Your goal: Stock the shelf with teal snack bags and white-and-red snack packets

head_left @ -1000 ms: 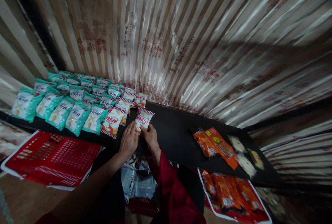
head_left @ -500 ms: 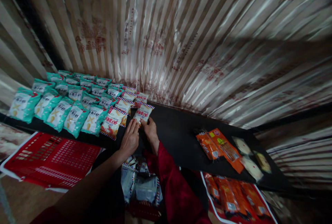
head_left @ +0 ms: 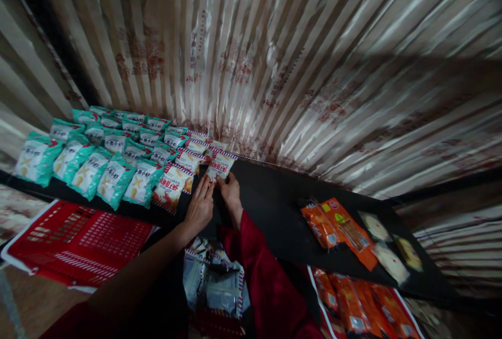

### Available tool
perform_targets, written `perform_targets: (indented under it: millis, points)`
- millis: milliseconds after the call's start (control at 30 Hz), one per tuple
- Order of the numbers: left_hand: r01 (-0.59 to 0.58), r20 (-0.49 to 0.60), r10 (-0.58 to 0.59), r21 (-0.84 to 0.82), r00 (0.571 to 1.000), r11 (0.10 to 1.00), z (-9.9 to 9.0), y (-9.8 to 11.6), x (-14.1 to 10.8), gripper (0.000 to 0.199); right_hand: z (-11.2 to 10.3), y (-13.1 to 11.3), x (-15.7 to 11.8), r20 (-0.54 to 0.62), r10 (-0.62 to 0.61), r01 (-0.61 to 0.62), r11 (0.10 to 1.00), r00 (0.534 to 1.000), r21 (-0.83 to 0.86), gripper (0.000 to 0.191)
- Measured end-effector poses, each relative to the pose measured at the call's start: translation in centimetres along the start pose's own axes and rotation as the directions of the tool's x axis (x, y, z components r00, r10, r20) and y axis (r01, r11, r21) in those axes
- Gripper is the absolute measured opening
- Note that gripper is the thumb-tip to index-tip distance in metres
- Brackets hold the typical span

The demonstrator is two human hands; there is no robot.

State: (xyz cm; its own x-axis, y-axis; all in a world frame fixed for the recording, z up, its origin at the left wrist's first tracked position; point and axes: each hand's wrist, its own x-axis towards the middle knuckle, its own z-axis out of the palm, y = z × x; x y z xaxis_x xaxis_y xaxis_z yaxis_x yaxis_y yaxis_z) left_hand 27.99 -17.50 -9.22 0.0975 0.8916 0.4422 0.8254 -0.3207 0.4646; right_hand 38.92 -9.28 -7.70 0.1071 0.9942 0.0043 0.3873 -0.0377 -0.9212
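Observation:
A small white snack bag [head_left: 220, 165] with a red-and-blue striped edge stands upright on the black shelf [head_left: 270, 198], tilted back a little. My left hand [head_left: 201, 205] presses its straight, closed-together fingers on the bag's lower left. At the lower right of the same bag is my right hand [head_left: 230, 192], its thumb on the front and its other fingers partly hidden. Just left stands a row of matching bags, the front one [head_left: 171, 187] close to my left fingertips. Another matching bag is mostly hidden behind the held one.
Teal snack bags [head_left: 113, 177] stand in rows on the left. Orange packets [head_left: 341, 224] and pale flat packs [head_left: 374, 225] lie on the right. Below the shelf are a red basket [head_left: 78, 239], a container of striped-edge bags [head_left: 223, 286] and another with orange packets [head_left: 361, 302]. A striped, wrinkled sheet [head_left: 251, 67] hangs behind.
Both hands and the snack bag have moved slightly toward the back of the shelf, and the bag covers more of the one behind it. The view has shifted a little.

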Motion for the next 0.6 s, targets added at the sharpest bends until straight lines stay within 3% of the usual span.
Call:
perform_targets:
  millis: [600]
  points:
    - [-0.017, 0.009, 0.017, 0.026, 1.000, 1.000, 0.5, -0.7, 1.3, 0.049, 1.0, -0.4, 1.6, -0.043, -0.031, 0.031, 1.000, 0.999, -0.005, 0.039]
